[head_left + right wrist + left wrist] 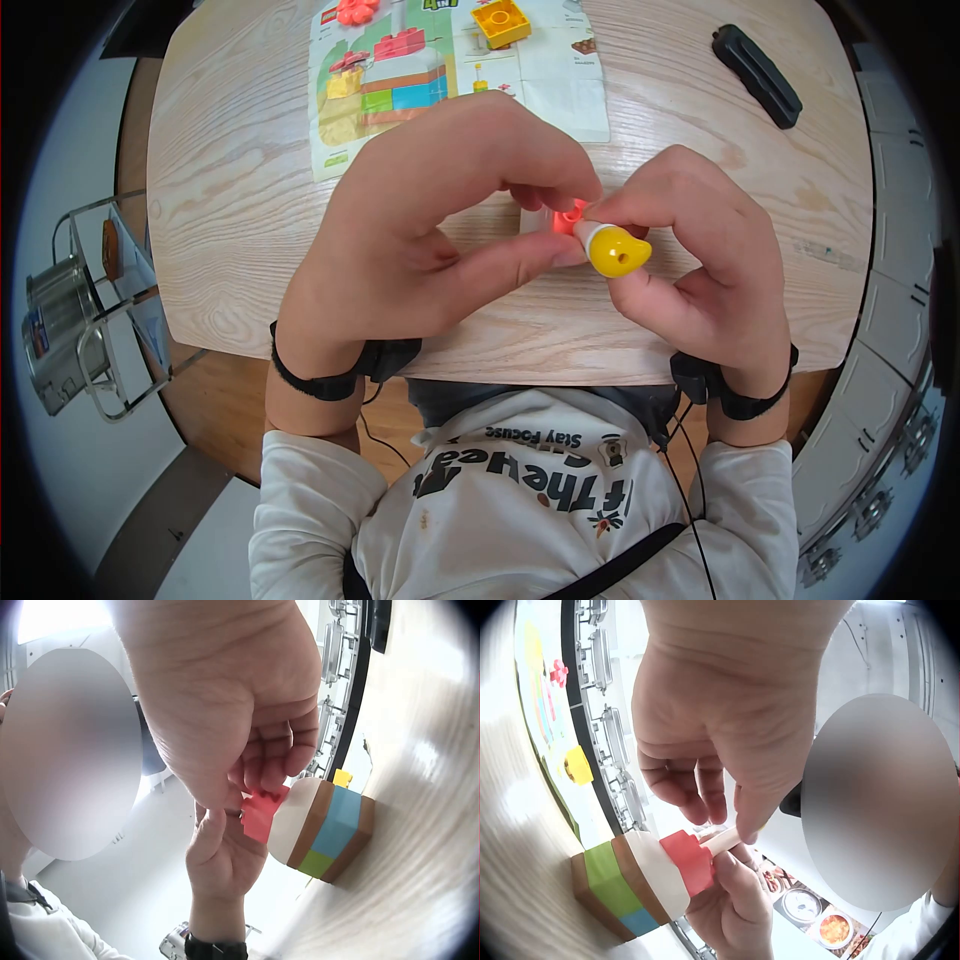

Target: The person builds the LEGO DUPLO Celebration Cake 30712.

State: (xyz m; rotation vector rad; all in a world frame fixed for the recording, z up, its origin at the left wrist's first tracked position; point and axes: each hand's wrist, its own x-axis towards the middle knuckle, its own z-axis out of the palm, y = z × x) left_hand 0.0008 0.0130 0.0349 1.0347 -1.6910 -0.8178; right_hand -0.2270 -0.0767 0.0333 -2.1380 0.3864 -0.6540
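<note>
A toy candle (pixel 615 250) with a white stick and a yellow flame stands on a red studded brick (pixel 688 862). That brick tops a stack of toy bricks (pixel 330 829) on the table: brown lowest, then green beside blue, another brown and a rounded white layer. My left hand (pixel 430 215) pinches the candle between thumb and index finger, its other fingers bent above the stack. From the opposite side my right hand (pixel 705 245) also pinches the candle, fingertips close to the red brick. In the head view the hands and flame cover most of the stack.
Beyond my hands lies a creased picture sheet (pixel 550 95) of brick models. On it rest a yellow brick (pixel 502 22) and a red flower piece (pixel 357 11). A black elongated case (pixel 757 75) is at the far right of the wooden table (pixel 230 190).
</note>
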